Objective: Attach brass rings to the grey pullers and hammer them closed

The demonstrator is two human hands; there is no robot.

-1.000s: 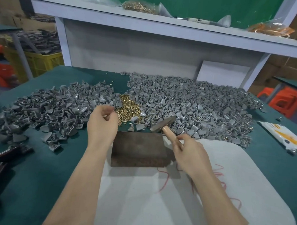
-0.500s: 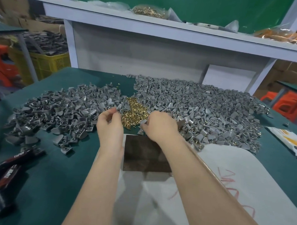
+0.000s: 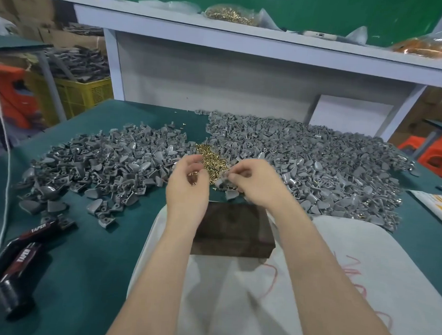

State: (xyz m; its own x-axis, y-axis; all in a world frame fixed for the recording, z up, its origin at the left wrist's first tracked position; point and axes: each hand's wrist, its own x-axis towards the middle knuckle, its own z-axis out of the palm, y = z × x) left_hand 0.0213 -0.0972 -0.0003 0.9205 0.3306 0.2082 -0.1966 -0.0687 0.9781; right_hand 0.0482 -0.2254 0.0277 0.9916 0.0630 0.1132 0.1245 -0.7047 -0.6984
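Over the brass rings [image 3: 210, 159], the left hand [image 3: 187, 188] pinches one ring (tiny); the right hand [image 3: 256, 180] fingers grip a grey puller [image 3: 223, 176] beyond the dark block [image 3: 233, 228].

A green-topped table [image 3: 89, 250] carries a white cloth [image 3: 362, 274] marked with red scribbles on its near right. At the near left edge lie black tools [image 3: 16, 254] lettered "TAPER", beside a white cord [image 3: 5, 183]. A printed white packet [image 3: 433, 202] rests at the right edge. On the far white shelf [image 3: 245, 39] sit clear plastic bags, one holding orange contents [image 3: 428, 46]. A yellow crate [image 3: 76, 92] stands beyond the table on the far left, orange stools [image 3: 433, 151] on the far right.
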